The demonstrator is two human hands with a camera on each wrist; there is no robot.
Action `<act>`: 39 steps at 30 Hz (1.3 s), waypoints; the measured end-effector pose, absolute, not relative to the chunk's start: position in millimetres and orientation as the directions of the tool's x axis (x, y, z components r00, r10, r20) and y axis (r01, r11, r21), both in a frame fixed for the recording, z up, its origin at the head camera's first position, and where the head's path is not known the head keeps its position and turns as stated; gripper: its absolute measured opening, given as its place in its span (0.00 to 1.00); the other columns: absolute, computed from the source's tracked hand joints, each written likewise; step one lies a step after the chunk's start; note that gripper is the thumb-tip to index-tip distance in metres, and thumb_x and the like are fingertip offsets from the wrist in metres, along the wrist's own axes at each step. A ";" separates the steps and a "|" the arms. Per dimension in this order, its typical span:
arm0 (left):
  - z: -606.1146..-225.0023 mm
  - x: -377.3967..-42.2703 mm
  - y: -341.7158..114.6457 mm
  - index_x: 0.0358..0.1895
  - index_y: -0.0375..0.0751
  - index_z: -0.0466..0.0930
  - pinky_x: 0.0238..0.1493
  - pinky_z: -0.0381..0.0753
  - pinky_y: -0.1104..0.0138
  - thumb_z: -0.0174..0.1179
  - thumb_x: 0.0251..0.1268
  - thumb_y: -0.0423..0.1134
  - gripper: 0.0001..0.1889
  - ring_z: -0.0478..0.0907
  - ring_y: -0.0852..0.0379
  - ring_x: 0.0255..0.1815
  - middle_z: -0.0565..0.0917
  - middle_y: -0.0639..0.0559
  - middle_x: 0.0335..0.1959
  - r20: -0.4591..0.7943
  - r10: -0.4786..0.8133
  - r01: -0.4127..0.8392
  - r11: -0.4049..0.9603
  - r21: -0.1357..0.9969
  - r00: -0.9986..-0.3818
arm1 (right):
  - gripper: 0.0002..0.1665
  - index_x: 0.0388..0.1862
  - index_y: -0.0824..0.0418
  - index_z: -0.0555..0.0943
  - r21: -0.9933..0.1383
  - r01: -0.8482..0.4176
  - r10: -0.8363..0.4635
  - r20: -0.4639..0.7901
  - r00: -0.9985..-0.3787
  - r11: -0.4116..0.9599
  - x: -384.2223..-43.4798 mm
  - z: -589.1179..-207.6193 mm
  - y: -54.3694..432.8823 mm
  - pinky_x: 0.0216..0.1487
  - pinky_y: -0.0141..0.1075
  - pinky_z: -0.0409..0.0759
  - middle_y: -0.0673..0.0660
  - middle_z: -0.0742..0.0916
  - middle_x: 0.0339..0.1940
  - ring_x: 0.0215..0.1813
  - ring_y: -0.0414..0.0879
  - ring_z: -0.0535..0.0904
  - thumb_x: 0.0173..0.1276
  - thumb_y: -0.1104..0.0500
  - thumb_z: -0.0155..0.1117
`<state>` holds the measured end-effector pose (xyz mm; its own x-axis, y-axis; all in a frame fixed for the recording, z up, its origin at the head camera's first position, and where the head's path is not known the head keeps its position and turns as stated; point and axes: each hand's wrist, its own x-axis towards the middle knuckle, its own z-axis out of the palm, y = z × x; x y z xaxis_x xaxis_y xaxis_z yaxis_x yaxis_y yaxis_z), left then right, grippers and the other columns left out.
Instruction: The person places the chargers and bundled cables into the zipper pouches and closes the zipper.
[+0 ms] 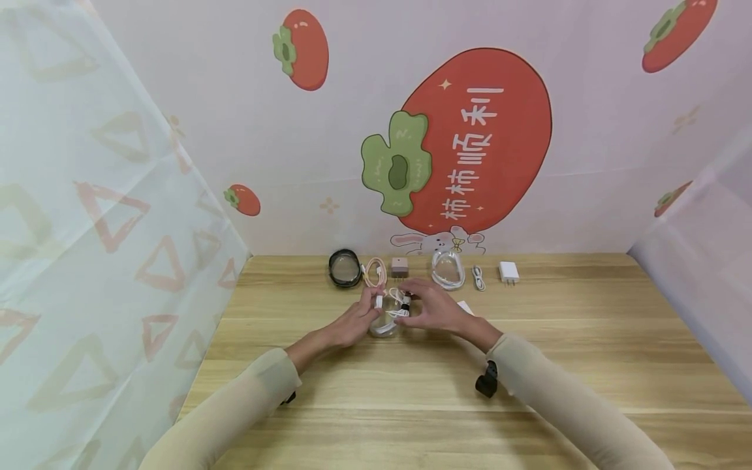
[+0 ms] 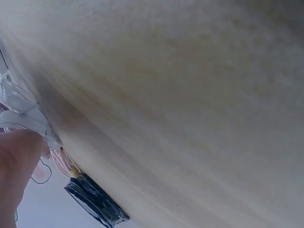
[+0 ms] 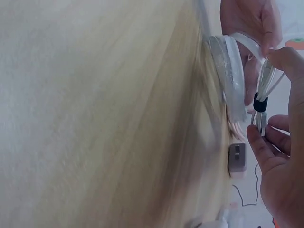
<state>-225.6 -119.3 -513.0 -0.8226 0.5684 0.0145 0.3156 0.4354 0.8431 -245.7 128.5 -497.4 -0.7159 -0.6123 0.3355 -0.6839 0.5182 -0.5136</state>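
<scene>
A clear round case point(image 1: 384, 330) with a white band in it is at the middle of the table, between both hands. My left hand point(image 1: 355, 321) grips its left side, fingers curled at the edge. Over the case, my right hand point(image 1: 433, 307) pinches a bundled white cable point(image 3: 267, 76) between thumb and fingers. A black strap point(image 3: 260, 102) wraps the bundle's middle in the right wrist view. The left wrist view is mostly table, with part of a hand point(image 2: 16, 161) and clear plastic point(image 2: 28, 114) at its left edge.
Along the back lie a black coil point(image 1: 332, 277), a pink cable point(image 1: 383, 269), a two-tone charger point(image 1: 399, 266), a white coil point(image 1: 459, 282), a small tied white cable point(image 1: 478, 279) and a white charger point(image 1: 508, 271). A white piece point(image 1: 465, 307) lies behind my right wrist.
</scene>
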 end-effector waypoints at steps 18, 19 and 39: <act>-514.3 -226.1 -121.7 0.70 0.35 0.57 0.84 0.51 0.48 0.43 0.84 0.33 0.18 0.55 0.38 0.85 0.51 0.32 0.85 0.029 0.557 0.292 0.390 0.873 -0.830 | 0.42 0.64 0.68 0.83 -0.543 -0.677 -0.637 0.301 -0.710 0.497 -243.6 -506.6 124.0 0.68 0.50 0.81 0.63 0.88 0.61 0.64 0.56 0.84 0.57 0.45 0.84; -514.2 -226.1 -121.8 0.70 0.35 0.58 0.84 0.51 0.48 0.43 0.84 0.33 0.18 0.55 0.38 0.85 0.50 0.32 0.85 0.032 0.556 0.293 0.388 0.874 -0.831 | 0.43 0.64 0.68 0.83 -0.545 -0.674 -0.638 0.296 -0.711 0.499 -243.8 -507.4 123.8 0.69 0.50 0.80 0.63 0.88 0.61 0.65 0.56 0.84 0.57 0.45 0.84; -517.8 -225.7 -130.4 0.68 0.32 0.58 0.84 0.51 0.49 0.44 0.81 0.30 0.18 0.54 0.40 0.85 0.53 0.35 0.86 0.070 0.555 0.285 0.311 0.907 -0.829 | 0.43 0.67 0.67 0.82 -0.551 -0.661 -0.640 0.271 -0.719 0.509 -242.4 -515.6 116.0 0.70 0.51 0.79 0.62 0.86 0.64 0.68 0.56 0.80 0.58 0.46 0.85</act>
